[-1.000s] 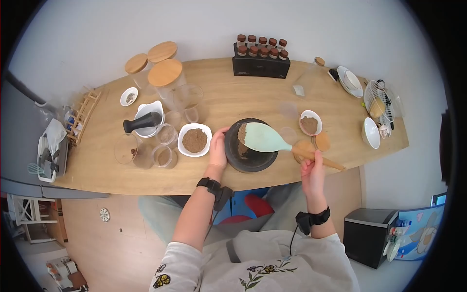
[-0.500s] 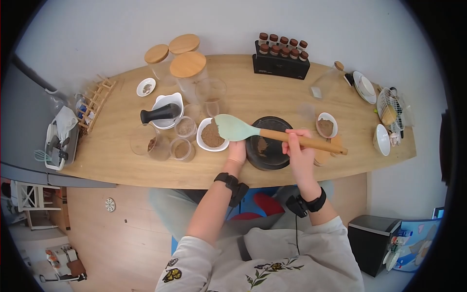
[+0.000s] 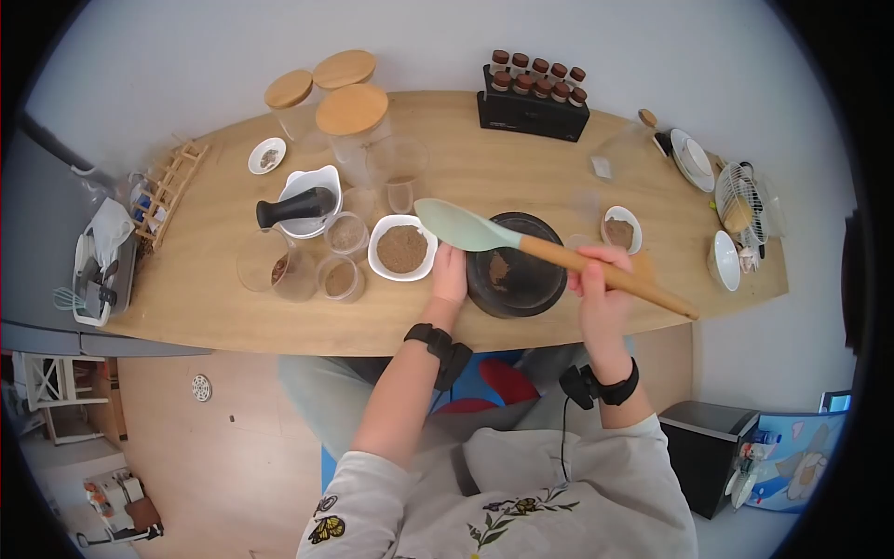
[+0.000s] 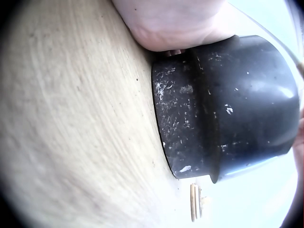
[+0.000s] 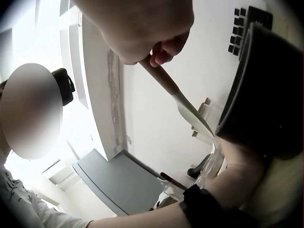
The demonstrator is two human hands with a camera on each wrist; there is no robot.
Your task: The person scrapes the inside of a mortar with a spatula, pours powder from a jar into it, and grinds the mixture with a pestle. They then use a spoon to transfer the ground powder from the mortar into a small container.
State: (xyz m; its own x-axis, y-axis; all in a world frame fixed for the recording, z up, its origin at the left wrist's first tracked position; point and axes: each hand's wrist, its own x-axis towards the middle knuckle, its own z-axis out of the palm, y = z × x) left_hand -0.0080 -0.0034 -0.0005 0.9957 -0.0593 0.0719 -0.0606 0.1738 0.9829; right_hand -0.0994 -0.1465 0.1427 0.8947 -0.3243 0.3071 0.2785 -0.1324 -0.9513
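Note:
My right hand holds a mint-green spatula by its wooden handle, fingers curled round it. The spatula's head hangs in the air between a white square bowl of brown powder and a black mortar. Some brown powder lies inside the mortar. Against the mortar's left wall rests my left hand, fingers extended along it and beside the bowl. In the left wrist view, the mortar stands on the table with pale specks on its outside, and the heel of that hand is close to its base.
Left of the bowl stand clear cups, a white bowl with a black pestle and wooden-lidded jars. A small white bowl of powder sits right of the mortar. A black spice rack is behind.
The spatula moved left from over the mortar to the powder bowl, then back slightly right, its head tilted differently. Powder seen on the spatula earlier no longer shows. The left hand stays at the mortar.

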